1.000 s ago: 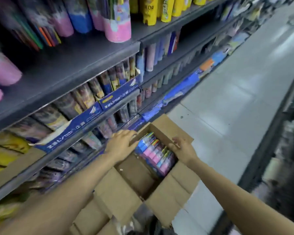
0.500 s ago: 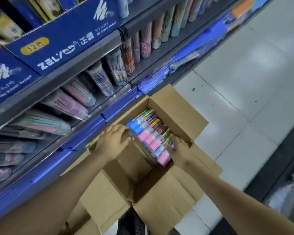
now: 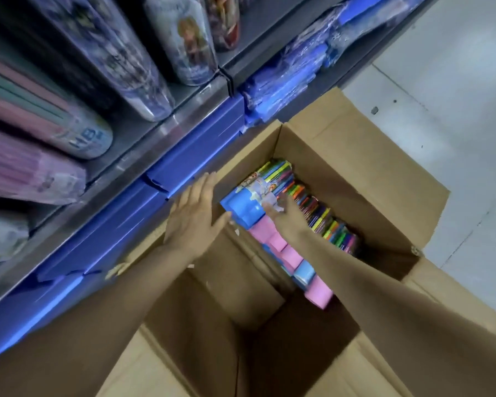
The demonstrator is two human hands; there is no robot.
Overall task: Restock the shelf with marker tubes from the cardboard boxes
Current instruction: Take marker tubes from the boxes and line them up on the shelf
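Right hand (image 3: 284,214) reaches onto marker tubes (image 3: 269,184) inside cardboard box (image 3: 355,156).

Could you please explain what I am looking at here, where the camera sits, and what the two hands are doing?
There is no machine here: a person wears a wide-angle camera on the head, so the single view looks down along both bare arms. An open cardboard box stands on the tiled floor beside a store shelf. Inside it, marker tubes with blue and pink caps lie in a row. The left hand is spread open, its fingers straight, at the box's near edge by the shelf. The right hand reaches into the box and rests on the blue-capped tube at the end of the row; blur hides whether its fingers have closed round it. Other tubes already lie on the shelf above.
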